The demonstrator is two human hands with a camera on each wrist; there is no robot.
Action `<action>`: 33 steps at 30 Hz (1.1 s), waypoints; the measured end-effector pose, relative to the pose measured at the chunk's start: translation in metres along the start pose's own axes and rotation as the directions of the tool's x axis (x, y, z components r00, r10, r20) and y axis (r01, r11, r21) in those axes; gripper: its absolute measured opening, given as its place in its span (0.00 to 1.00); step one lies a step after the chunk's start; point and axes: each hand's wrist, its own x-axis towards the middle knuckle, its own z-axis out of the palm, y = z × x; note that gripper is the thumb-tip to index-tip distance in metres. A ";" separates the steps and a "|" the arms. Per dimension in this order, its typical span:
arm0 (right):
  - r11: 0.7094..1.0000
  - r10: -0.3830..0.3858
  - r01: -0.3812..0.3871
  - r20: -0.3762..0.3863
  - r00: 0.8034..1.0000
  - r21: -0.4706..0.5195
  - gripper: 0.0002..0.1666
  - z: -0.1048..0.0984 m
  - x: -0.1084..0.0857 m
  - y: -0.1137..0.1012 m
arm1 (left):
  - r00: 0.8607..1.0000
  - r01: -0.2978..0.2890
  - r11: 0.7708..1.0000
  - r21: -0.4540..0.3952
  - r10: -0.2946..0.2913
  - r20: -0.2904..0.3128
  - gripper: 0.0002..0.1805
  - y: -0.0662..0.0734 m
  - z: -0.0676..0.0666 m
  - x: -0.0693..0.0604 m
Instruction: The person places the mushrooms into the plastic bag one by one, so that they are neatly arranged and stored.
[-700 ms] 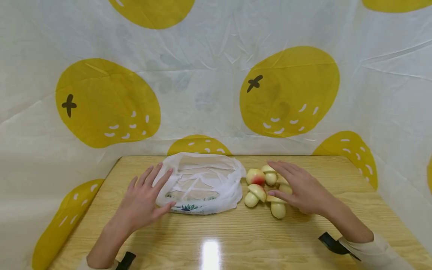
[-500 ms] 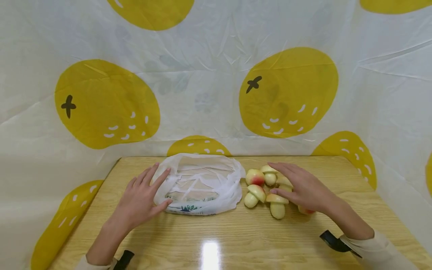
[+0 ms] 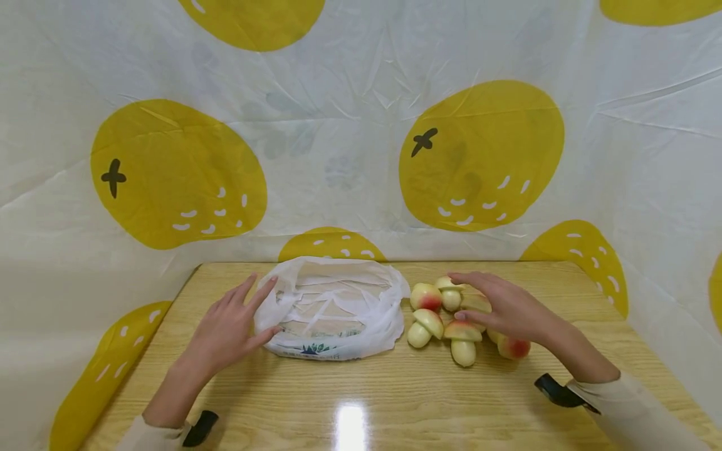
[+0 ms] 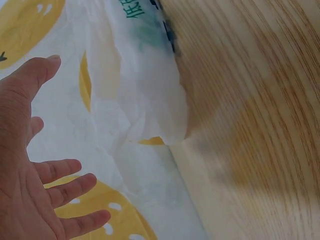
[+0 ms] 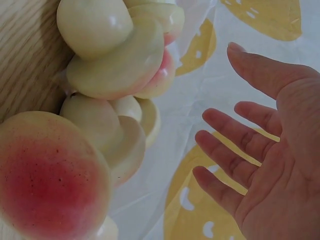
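A white plastic bag (image 3: 389, 332) with green and blue print lies on the wooden table, its mouth spread wide. Beside its left rim hovers my left hand (image 3: 217, 335), fingers extended; in the left wrist view a gap separates it from the bag (image 4: 150, 90). My right hand (image 3: 516, 310) is held over a cluster of several pale mushroom-shaped pieces (image 3: 464, 351) with pinkish caps, partly hiding some. The right wrist view has its fingers straight and apart from the pieces. Two round, peach-like fruits with red blush, one left (image 3: 426, 296) and one right (image 3: 512, 346), flank the cluster.
The wooden table (image 3: 271, 407) backs onto a hanging white cloth (image 3: 333, 169) with large yellow fruit prints, which also rises at both sides. A bright light reflection lies on the tabletop near the front. Black straps (image 3: 558, 391) circle both wrists.
My left hand has drawn a little left, away from the bag. My right hand has shifted slightly, uncovering the right-hand red-blushed fruit. Bag and mushroom-shaped pieces stay in place.
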 end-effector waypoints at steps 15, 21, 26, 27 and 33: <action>0.998 -0.041 0.040 0.021 0.999 0.050 0.39 0.003 0.007 0.007 | 0.990 0.103 0.989 -0.103 -0.092 0.103 0.51 -0.015 0.009 0.004; 0.994 -0.067 0.065 0.028 0.997 0.090 0.39 0.004 0.009 0.006 | 0.978 0.159 0.978 -0.136 -0.137 0.160 0.51 -0.020 0.014 0.006; 0.987 -0.080 0.070 0.062 0.995 0.147 0.39 0.005 0.011 0.006 | 0.969 0.192 0.966 -0.173 -0.158 0.189 0.51 -0.023 0.017 0.008; 0.985 -0.079 0.066 0.075 0.994 0.161 0.39 0.006 0.012 0.006 | 0.968 0.196 0.964 -0.182 -0.161 0.192 0.51 -0.024 0.017 0.008; 0.975 -0.061 0.029 0.140 0.988 0.222 0.40 0.009 0.015 0.008 | 0.961 0.229 0.940 -0.251 -0.176 0.215 0.48 -0.026 0.020 0.011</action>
